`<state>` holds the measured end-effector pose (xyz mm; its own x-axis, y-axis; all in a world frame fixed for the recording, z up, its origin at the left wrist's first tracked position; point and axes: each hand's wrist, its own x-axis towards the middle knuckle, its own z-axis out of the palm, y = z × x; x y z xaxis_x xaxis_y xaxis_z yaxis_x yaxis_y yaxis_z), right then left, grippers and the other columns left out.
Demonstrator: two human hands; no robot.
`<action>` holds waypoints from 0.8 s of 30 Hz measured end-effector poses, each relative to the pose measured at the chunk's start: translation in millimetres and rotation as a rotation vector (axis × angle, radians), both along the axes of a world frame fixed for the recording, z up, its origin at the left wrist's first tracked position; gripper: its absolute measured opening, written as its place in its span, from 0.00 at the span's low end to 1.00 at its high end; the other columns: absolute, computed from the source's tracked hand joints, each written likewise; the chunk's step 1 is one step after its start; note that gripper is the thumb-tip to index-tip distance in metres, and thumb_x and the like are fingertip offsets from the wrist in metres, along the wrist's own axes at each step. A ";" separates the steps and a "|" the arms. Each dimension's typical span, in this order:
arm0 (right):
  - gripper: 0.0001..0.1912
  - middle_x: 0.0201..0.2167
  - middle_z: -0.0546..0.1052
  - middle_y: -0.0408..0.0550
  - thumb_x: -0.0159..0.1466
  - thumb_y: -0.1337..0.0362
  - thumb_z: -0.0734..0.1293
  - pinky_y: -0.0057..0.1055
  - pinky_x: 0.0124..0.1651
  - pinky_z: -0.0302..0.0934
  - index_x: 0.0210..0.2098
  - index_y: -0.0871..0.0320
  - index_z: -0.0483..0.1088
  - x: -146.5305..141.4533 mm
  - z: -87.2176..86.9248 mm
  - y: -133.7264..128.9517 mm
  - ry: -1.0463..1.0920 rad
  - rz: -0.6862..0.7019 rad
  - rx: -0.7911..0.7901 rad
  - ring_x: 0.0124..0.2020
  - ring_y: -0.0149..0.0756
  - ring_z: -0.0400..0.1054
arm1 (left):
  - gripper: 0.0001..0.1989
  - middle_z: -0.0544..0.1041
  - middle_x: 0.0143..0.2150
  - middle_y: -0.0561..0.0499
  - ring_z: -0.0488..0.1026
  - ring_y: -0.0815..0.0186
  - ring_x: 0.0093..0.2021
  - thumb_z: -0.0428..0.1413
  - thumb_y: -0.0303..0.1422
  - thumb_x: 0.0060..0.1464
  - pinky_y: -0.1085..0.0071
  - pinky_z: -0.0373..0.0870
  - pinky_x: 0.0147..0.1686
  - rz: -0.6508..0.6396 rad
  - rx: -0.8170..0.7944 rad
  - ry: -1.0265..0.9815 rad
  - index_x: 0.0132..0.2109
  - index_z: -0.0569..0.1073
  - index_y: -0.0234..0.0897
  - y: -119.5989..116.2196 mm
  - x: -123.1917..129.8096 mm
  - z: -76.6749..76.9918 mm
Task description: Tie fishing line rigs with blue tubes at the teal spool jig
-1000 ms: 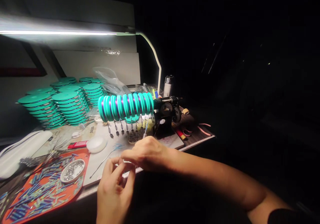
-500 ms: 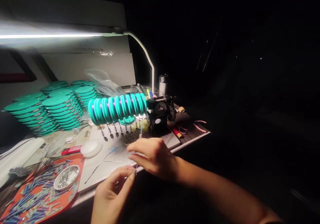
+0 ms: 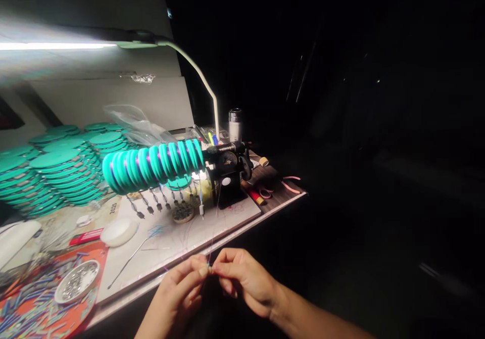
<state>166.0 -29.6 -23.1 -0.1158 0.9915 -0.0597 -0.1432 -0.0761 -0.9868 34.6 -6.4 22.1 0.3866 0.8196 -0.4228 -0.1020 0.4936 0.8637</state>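
Note:
My left hand (image 3: 181,284) is closed in a pinch near the table's front edge, on a thin fishing line (image 3: 212,239) with a small bluish bit at the fingertips. Close beside it, my right hand (image 3: 246,279) pinches too, thumb and forefinger at the same spot, but its end of the line is too fine to make out clearly. The line rises from my fingers toward a black winding device (image 3: 229,163). On its shaft sits a row of teal foam spools (image 3: 153,164), with several small dark sinkers (image 3: 150,209) dangling below.
Stacks of teal spools (image 3: 62,172) stand at the left. An orange tray (image 3: 96,254) of small tubes holds a white dish (image 3: 62,294) of metal bits. A needle tool (image 3: 129,262), a round white lid (image 3: 119,232), a bowl of dark pieces (image 3: 183,212) and scissors (image 3: 266,192) lie on the table.
My right hand has come down and in to meet my left hand at the line. The view has swung right, shifting the table leftward.

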 end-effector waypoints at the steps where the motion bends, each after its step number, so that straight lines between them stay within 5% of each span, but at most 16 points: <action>1: 0.17 0.15 0.59 0.37 0.56 0.50 0.61 0.24 0.22 0.49 0.23 0.58 0.58 3.2 -0.6 -1.4 -0.067 -0.051 0.050 0.17 0.26 0.52 | 0.14 0.61 0.18 0.60 0.54 0.77 0.19 0.65 0.39 0.34 0.80 0.51 0.19 -0.045 -0.029 -0.020 0.20 0.69 0.35 1.4 1.1 0.9; 4: 0.09 0.16 0.59 0.39 0.54 0.63 0.62 0.29 0.28 0.49 0.20 0.58 0.59 10.3 -0.5 -10.1 -0.385 -0.132 0.273 0.21 0.30 0.55 | 0.14 0.55 0.16 0.61 0.47 0.76 0.18 0.63 0.40 0.36 0.79 0.44 0.17 -0.134 0.024 0.042 0.21 0.68 0.36 6.6 3.7 4.6; 8: 0.04 0.16 0.65 0.41 0.49 0.72 0.60 0.31 0.23 0.46 0.24 0.59 0.64 13.1 14.3 -17.7 -1.214 0.019 0.873 0.18 0.32 0.54 | 0.11 0.63 0.21 0.55 0.59 0.69 0.22 0.59 0.40 0.41 0.74 0.57 0.22 -0.146 0.609 0.373 0.20 0.70 0.38 14.1 -0.6 9.5; 10: 0.03 0.16 0.65 0.40 0.52 0.71 0.60 0.31 0.21 0.44 0.24 0.59 0.65 12.9 31.5 -10.0 -1.360 0.068 1.119 0.16 0.31 0.54 | 0.09 0.67 0.24 0.52 0.64 0.64 0.27 0.58 0.39 0.42 0.70 0.61 0.27 -0.119 0.826 0.464 0.20 0.72 0.40 16.2 -6.3 10.1; 12: 0.07 0.17 0.66 0.40 0.57 0.70 0.59 0.29 0.21 0.45 0.24 0.59 0.65 12.5 52.6 6.9 -1.340 0.123 1.254 0.17 0.30 0.56 | 0.09 0.67 0.23 0.52 0.65 0.63 0.27 0.58 0.39 0.42 0.69 0.63 0.26 -0.089 0.857 0.465 0.21 0.72 0.40 16.8 -13.5 9.7; 17: 0.05 0.33 0.73 0.41 0.62 0.64 0.62 0.26 0.25 0.50 0.31 0.57 0.67 8.2 87.7 54.7 -1.316 0.325 1.144 0.28 0.28 0.64 | 0.11 0.71 0.26 0.51 0.66 0.64 0.28 0.58 0.42 0.44 0.71 0.64 0.26 -0.070 0.648 0.426 0.25 0.74 0.39 15.7 -29.9 5.9; 21: 0.06 0.24 0.71 0.39 0.63 0.65 0.62 0.27 0.25 0.49 0.30 0.56 0.67 1.8 79.1 65.9 -1.353 0.361 1.138 0.27 0.29 0.64 | 0.12 0.70 0.25 0.54 0.65 0.67 0.25 0.60 0.43 0.42 0.75 0.60 0.22 0.033 0.466 0.337 0.25 0.72 0.39 15.9 -31.1 2.1; 24: 0.07 0.21 0.70 0.40 0.63 0.65 0.60 0.27 0.25 0.49 0.30 0.57 0.67 -0.3 69.3 64.4 -1.337 0.302 1.180 0.26 0.30 0.64 | 0.11 0.71 0.26 0.53 0.69 0.62 0.31 0.60 0.42 0.41 0.73 0.64 0.27 0.110 0.540 0.323 0.25 0.73 0.40 14.4 -25.8 -0.3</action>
